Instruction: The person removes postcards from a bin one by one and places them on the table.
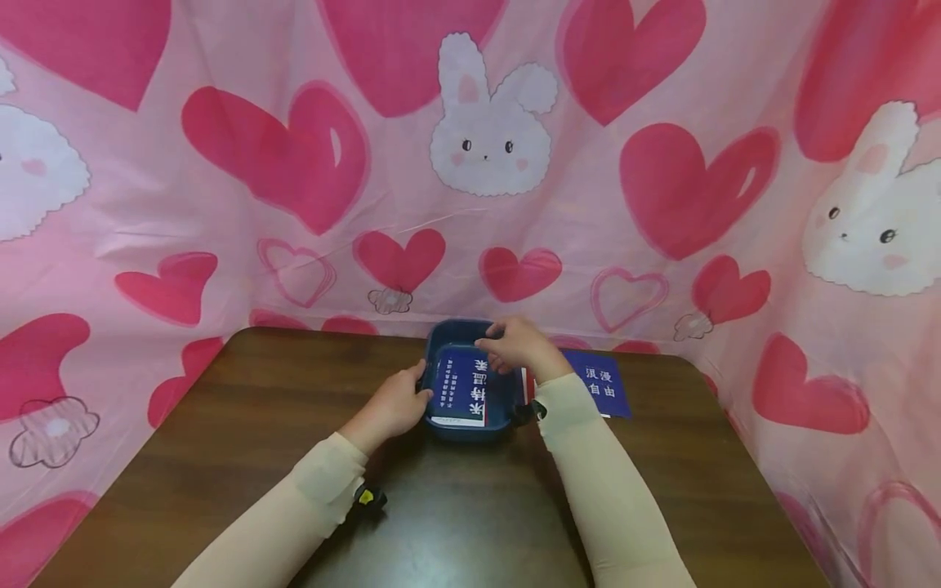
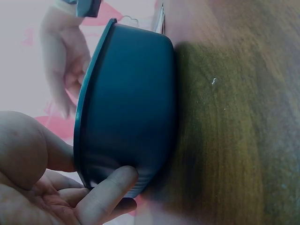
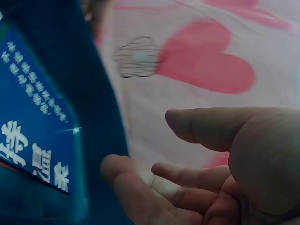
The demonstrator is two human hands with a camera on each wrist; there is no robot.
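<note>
A dark blue plastic basin (image 1: pixel 470 434) stands on the table. My left hand (image 1: pixel 390 402) grips its left rim; in the left wrist view, the thumb and fingers pinch the basin's rim and side wall (image 2: pixel 131 89). Inside lies a blue card (image 1: pixel 457 382) with white Chinese characters, on top of other cards or papers whose edges show. Over the basin's right far part hovers my right hand (image 1: pixel 518 345). Seen from the right wrist, its thumb and loosely bent fingers (image 3: pixel 133 194) are apart with nothing between them.
Right of the basin lies another blue card (image 1: pixel 613 396) with white characters, and a red edge (image 1: pixel 526 384) shows beside it, partly hidden by the right arm. The brown wooden table (image 1: pixel 309 376) is backed by a pink cloth (image 1: pixel 412 204) with hearts and rabbits.
</note>
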